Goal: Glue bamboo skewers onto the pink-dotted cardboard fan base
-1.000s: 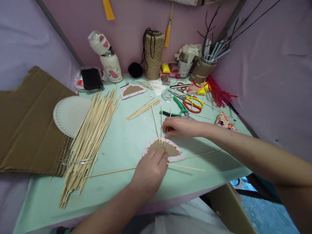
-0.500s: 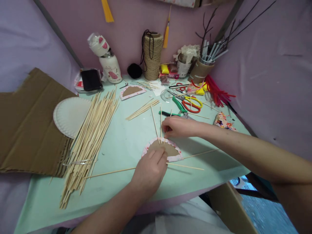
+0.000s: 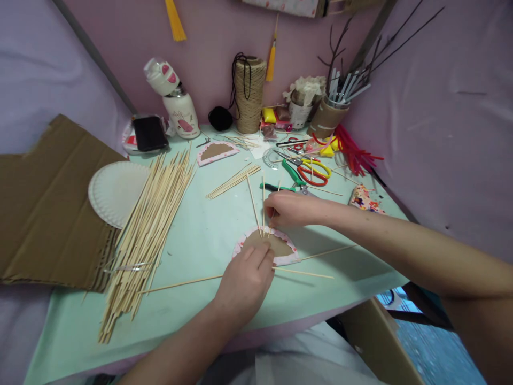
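A cardboard half-circle [image 3: 282, 247] with a pink-patterned paper edging lies near the front of the table. My left hand [image 3: 245, 278] is closed over its lower left part, fingertips on the cardboard; its thumb is hidden. Above the curved edge, my right hand [image 3: 290, 208] pinches a thin bamboo stick [image 3: 270, 231] whose lower end meets the cardboard. Two more bamboo sticks [image 3: 254, 206] rise from the same spot, fanned apart. Other sticks stretch out sideways from the half-circle, one left past my left hand and two toward the right.
A large bundle of bamboo sticks [image 3: 150, 235] lies at left beside a white paper plate [image 3: 116, 192] and brown cardboard [image 3: 52, 214]. Green-handled pliers [image 3: 294, 174] and scissors [image 3: 315, 174] lie behind my right hand. A second half-circle [image 3: 218, 153] and a twine spool [image 3: 249, 96] are farther back.
The view has shifted very slightly. Both hands keep nearly the same places; the stick pinched in my right hand leans a little differently, its upper end now hidden by the hand.
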`<state>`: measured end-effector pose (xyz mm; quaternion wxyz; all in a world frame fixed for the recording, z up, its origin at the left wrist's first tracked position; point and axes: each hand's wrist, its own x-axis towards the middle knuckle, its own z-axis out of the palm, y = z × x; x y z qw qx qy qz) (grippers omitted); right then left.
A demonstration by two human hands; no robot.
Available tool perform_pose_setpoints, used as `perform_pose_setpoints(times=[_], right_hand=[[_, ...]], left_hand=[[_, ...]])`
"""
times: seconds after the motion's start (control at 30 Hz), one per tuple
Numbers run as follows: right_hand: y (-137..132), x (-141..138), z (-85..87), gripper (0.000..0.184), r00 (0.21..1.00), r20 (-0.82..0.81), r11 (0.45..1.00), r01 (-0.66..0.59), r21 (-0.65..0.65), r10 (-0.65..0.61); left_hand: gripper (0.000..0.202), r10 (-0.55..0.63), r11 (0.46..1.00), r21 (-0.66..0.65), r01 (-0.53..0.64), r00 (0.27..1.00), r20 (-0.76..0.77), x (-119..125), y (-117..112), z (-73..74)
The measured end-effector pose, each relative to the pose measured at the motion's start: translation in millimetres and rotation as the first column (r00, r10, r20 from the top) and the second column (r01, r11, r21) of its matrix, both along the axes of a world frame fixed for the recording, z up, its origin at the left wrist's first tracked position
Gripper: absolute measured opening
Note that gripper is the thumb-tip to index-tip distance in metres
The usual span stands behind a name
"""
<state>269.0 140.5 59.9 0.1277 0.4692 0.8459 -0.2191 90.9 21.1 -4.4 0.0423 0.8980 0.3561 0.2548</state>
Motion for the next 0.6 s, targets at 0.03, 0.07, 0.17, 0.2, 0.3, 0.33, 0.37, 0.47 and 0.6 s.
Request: perform_pose_setpoints(times=[0.03, 0.07, 0.17, 0.2, 0.3, 0.33, 0.37, 0.47, 0.6], right_hand=[[-0.1, -0.1, -0.1, 0.011, 1.000, 0.005, 1.000, -0.004, 0.002, 0.004], [-0.2, -0.3, -0.1, 0.011, 1.000, 0.011, 1.000, -0.007, 0.004, 0.007], [-0.6, -0.9, 0.6, 0.013, 1.000, 0.026, 1.000, -0.014, 0.015, 0.014], [-0.7, -1.1, 1.0, 0.013, 0.999, 0.031, 1.000, -0.018, 0.019, 0.018], [-0.6, -2.3, 1.9, 0.013, 0.999, 0.044, 0.999, -0.027, 0.027, 0.026], [-0.5, -2.7, 2.1, 0.014, 0.999, 0.047, 0.999, -0.027, 0.027, 0.026], [-0.4, -3.0, 2.0, 0.014, 0.998, 0.049, 0.999, -0.027, 0.026, 0.026], [0.0, -3.8, 1.5, 0.015, 0.998, 0.049, 0.999, -0.033, 0.024, 0.032], [0.0, -4.5, 1.9, 0.016, 0.996, 0.065, 0.998, -0.056, 0.036, 0.053]], left_hand=[[0.020, -0.001, 1.000, 0.000, 0.001, 1.000, -0.001, 0.0, 0.0, -0.3], [0.020, -0.003, 1.000, -0.002, 0.003, 1.000, -0.003, -0.1, -0.1, -0.5], [0.021, -0.007, 1.000, -0.013, 0.007, 1.000, -0.008, 0.0, -0.1, -0.6], [0.021, -0.005, 1.000, -0.015, 0.005, 1.000, -0.009, 0.2, -0.2, -0.5], [0.021, 0.004, 1.000, -0.010, -0.004, 1.000, -0.006, 0.5, -0.8, -0.1], [0.021, 0.006, 1.000, -0.009, -0.006, 1.000, -0.007, 0.4, -1.0, 0.1], [0.021, 0.006, 1.000, -0.009, -0.006, 1.000, -0.009, 0.3, -1.1, 0.2], [0.020, 0.004, 1.000, -0.009, -0.004, 1.000, -0.014, -0.5, -1.2, 0.5], [0.020, 0.008, 1.000, -0.008, -0.008, 1.000, -0.018, -1.0, -0.9, 0.4]])
